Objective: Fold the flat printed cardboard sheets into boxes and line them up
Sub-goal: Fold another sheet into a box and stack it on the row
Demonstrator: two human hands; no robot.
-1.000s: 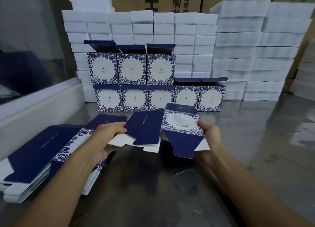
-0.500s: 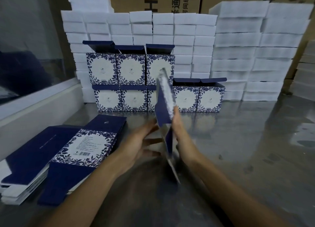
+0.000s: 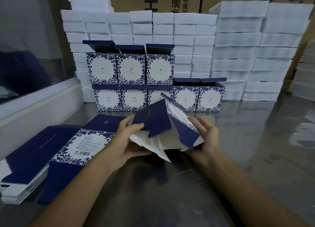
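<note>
left hand (image 3: 127,142) gripping, right hand (image 3: 207,138) spread

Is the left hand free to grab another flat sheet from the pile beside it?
Probably not yet: the left hand grips the half-folded box, though the pile of flat sheets lies uncovered beside it.

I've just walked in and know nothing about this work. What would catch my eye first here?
Probably the half-opened navy and white cardboard sheet held above the steel table, the left hand gripping one side and the right hand spread against the other. Behind it stand two rows of folded blue floral boxes, five below and three on top, before a wall of stacked white foam blocks. A pile of flat printed sheets lies at the left.
</note>
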